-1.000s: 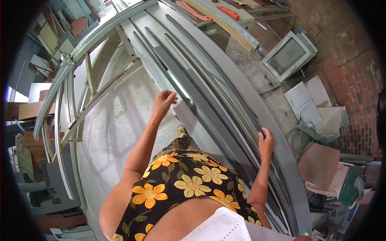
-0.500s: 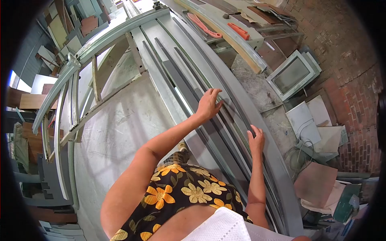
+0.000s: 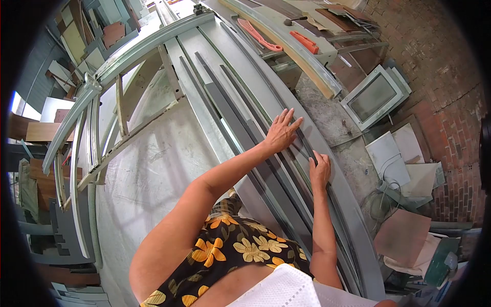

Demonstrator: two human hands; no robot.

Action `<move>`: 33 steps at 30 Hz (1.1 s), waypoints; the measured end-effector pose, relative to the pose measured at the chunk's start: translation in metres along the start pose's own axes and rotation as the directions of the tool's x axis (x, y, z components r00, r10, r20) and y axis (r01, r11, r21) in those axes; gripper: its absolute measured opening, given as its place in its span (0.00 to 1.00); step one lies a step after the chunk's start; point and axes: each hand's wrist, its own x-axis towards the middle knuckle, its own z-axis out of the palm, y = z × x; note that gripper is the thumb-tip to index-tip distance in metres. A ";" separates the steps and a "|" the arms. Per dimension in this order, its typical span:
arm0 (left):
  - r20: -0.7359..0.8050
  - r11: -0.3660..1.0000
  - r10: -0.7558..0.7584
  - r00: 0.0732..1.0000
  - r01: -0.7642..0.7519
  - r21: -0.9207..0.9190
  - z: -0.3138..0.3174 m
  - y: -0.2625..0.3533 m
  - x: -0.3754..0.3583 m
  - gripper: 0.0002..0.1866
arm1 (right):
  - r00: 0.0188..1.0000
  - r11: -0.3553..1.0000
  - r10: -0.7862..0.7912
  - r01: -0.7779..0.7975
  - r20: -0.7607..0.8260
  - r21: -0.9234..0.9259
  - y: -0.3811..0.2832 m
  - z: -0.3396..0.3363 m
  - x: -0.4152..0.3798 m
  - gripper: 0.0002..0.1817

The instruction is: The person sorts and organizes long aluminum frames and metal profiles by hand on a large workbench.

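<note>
Long grey and dark metal strips [image 3: 227, 105] lie lengthwise on a long grey metal-topped bench [image 3: 217, 45]. My left hand [image 3: 281, 132] rests across the strips, palm down, with its fingers stretched out and pointing at the far side. The fingertips reach a thin dark strip [image 3: 266, 84] that runs along the bench's right side. Nearer to me, my right hand [image 3: 320, 171] is on this same thin strip, its thumb on one side and its fingers on the other. Part of the strip is hidden under both hands.
A curved-looking metal rail frame [image 3: 123, 61] stands at the left. An orange-red handled tool [image 3: 258, 36] and a red tool [image 3: 304, 42] lie on a surface beyond the bench. A framed panel [image 3: 373, 97], boards and cable [image 3: 386, 197] sit at the right.
My left hand has shifted right, and its fingers have spread out flatter toward the thin strip. My right hand has slid slightly farther away along the strip.
</note>
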 end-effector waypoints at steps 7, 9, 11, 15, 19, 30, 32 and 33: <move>0.120 0.999 0.036 0.992 -0.036 0.000 0.035 -0.022 0.012 0.28 | 1.000 1.000 -0.010 0.010 0.006 0.026 0.042 -0.047 -0.036 0.19; 0.188 0.987 0.054 0.981 -0.080 0.136 0.041 -0.015 0.027 0.25 | 1.000 0.999 -0.008 0.007 0.013 0.044 0.070 -0.085 -0.060 0.20; 0.147 0.937 0.230 0.962 -0.260 0.233 0.062 -0.031 0.036 0.23 | 0.997 0.998 0.066 -0.067 0.039 0.017 0.094 -0.112 -0.095 0.19; 0.015 0.997 0.074 0.997 -0.074 -0.030 0.082 0.038 0.032 0.24 | 0.949 0.948 0.305 -0.295 0.082 -0.115 0.178 -0.174 -0.161 0.16; 0.049 0.996 0.071 0.996 -0.073 0.052 0.080 0.039 0.033 0.22 | 0.953 0.946 0.300 -0.293 0.032 -0.136 0.192 -0.174 -0.176 0.14; 0.062 0.999 -0.002 0.998 -0.001 0.052 0.111 0.009 0.035 0.19 | 0.980 0.988 0.141 -0.148 -0.139 -0.040 0.224 -0.143 -0.149 0.14; 0.076 0.948 0.166 0.983 -0.180 0.264 0.115 -0.017 0.037 0.19 | 0.984 0.990 0.139 -0.140 -0.114 0.001 0.208 -0.141 -0.136 0.14; -0.006 0.961 0.148 0.989 -0.142 0.238 0.117 -0.023 0.040 0.20 | 0.984 0.987 0.155 -0.159 -0.090 -0.028 0.204 -0.138 -0.130 0.14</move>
